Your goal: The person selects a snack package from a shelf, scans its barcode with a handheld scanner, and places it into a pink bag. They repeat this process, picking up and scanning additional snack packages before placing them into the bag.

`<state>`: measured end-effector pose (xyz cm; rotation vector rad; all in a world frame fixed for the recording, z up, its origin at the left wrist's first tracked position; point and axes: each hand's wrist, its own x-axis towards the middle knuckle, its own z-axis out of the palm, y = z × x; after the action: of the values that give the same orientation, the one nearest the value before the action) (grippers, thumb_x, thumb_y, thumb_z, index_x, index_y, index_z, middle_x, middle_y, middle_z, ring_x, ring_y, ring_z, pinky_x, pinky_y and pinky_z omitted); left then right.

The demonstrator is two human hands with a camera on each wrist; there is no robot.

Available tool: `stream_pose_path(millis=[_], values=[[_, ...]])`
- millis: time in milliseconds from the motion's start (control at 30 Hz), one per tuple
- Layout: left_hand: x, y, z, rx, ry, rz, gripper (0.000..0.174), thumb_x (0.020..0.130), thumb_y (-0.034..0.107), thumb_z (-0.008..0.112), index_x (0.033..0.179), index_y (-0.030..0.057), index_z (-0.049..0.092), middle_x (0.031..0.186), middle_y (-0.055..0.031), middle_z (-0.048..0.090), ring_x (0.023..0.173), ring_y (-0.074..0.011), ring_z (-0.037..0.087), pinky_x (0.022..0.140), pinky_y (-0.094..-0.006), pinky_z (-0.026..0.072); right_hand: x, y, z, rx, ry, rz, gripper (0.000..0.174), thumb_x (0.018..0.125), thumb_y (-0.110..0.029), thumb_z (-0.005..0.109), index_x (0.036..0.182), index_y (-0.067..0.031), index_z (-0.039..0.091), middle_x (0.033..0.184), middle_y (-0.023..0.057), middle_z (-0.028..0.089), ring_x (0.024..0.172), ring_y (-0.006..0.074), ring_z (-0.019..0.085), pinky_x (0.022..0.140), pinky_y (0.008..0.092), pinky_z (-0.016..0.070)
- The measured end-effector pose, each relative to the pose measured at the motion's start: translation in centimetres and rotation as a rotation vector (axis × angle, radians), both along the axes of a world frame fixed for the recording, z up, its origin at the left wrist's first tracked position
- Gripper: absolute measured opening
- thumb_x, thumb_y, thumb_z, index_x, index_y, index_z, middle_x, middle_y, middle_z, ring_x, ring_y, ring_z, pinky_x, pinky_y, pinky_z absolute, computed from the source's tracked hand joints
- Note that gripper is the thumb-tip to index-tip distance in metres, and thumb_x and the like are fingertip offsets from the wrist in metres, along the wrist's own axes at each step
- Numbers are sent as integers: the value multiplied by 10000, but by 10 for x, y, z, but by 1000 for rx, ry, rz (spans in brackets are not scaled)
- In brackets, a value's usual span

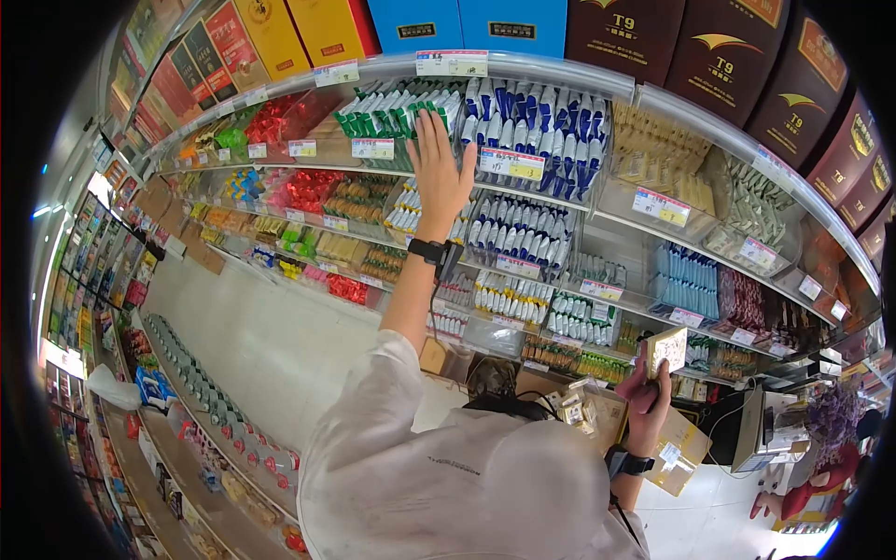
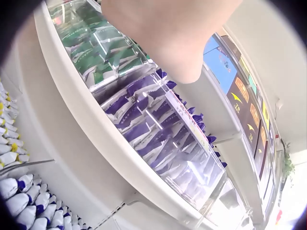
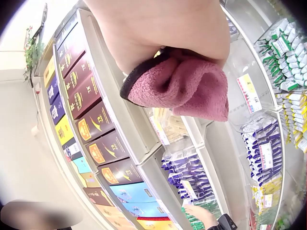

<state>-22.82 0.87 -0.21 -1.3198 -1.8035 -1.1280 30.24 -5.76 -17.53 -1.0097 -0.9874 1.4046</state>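
Note:
My left hand (image 1: 441, 177) reaches up to the top shelf, fingers straight, over the front of a clear bin of green-and-white packets (image 1: 392, 107). To its right stands a bin of blue-and-white packets (image 1: 532, 126), which looks purple in the left wrist view. Down at the right, my right hand (image 1: 651, 415) grips a folded pink cloth (image 3: 180, 86) with dark edging. A flat, pale gold, patterned pack (image 1: 668, 348) shows at the same hand's fingers in the head view. The right wrist view shows the cloth bunched under the palm, fingertips hidden.
Price tags (image 1: 511, 164) line the shelf edges, and more bins of wrapped packets (image 1: 518, 229) fill lower tiers. Tall gift boxes (image 1: 719, 56) stand on top. Open cartons (image 1: 677, 448) lie on the floor at right. A low shelf with bottles (image 1: 219, 406) runs along the left aisle.

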Motion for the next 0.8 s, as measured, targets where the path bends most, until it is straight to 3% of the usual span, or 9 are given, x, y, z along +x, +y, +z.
stream_pose_path(millis=[100, 133, 200, 300, 367, 433, 567, 700, 800], values=[[-7, 4, 2, -18, 11, 17, 810, 1050, 513, 439, 1586, -56, 225, 1649, -281, 205, 1536, -417, 200, 1224, -609, 118, 5, 8, -25, 16, 33, -51, 453, 991, -76, 508, 1439, -13, 503, 1268, 154, 602, 1138, 245, 580, 991, 349, 438], [-9, 7, 1, -22, 27, 38, 810, 1050, 516, 437, 1588, -52, 225, 1650, -280, 203, 1539, -413, 194, 1225, -608, 118, -18, -3, 21, -33, 154, -73, 408, 998, -184, 584, 1362, -2, 563, 1194, 114, 650, 1046, 179, 605, 914, 308, 452], [-9, 10, -1, -34, 60, 83, 809, 1050, 521, 433, 1591, -43, 224, 1653, -276, 198, 1544, -404, 183, 1226, -607, 116, -26, -9, 37, -67, 287, -86, 423, 1006, -298, 656, 1290, 14, 619, 1120, 74, 697, 950, 113, 628, 833, 267, 465], [-7, 7, 1, -72, 77, 102, 782, 1057, 491, 437, 1587, -45, 229, 1647, -294, 194, 1540, -416, 184, 1218, -603, 144, -16, -5, 21, -82, 368, -25, 455, 1012, -314, 647, 1309, 29, 606, 1123, 75, 697, 943, 116, 626, 828, 269, 461], [-9, 0, -1, -107, 90, 90, 776, 1058, 498, 432, 1592, -30, 234, 1653, -279, 190, 1543, -413, 174, 1224, -597, 145, -21, -8, 46, -175, 480, 58, 479, 1016, -324, 639, 1324, 41, 596, 1130, 76, 695, 949, 120, 627, 836, 273, 462], [-10, -4, -2, -103, 80, 48, 763, 1063, 488, 429, 1593, -26, 239, 1653, -277, 189, 1542, -419, 171, 1225, -592, 155, -25, -11, 40, -107, 356, -10, 507, 1018, -331, 632, 1355, 43, 575, 1141, 73, 693, 944, 120, 627, 831, 269, 461], [2, -17, -6, -60, 34, -43, 729, 1074, 446, 431, 1584, -40, 245, 1643, -298, 191, 1531, -446, 180, 1218, -585, 189, -20, -7, 47, -173, 464, 48, 540, 1023, -350, 617, 1398, 33, 548, 1163, 66, 687, 949, 121, 618, 826, 265, 454], [14, -21, -3, -39, 6, -53, 712, 1074, 438, 439, 1566, -54, 286, 1629, -314, 214, 1520, -450, 214, 1209, -585, 217, -1, 3, 20, -165, 497, 199, 544, 1030, -366, 596, 1416, 14, 536, 1208, 74, 678, 1032, 136, 616, 909, 291, 450], [11, -15, -5, -21, 5, -31, 688, 1075, 442, 432, 1564, -29, 321, 1630, -297, 236, 1519, -439, 228, 1205, -587, 224, 2, 0, 17, -91, 385, 166, 552, 1038, -355, 579, 1444, 10, 498, 1309, 101, 652, 1133, 149, 611, 990, 310, 436]])
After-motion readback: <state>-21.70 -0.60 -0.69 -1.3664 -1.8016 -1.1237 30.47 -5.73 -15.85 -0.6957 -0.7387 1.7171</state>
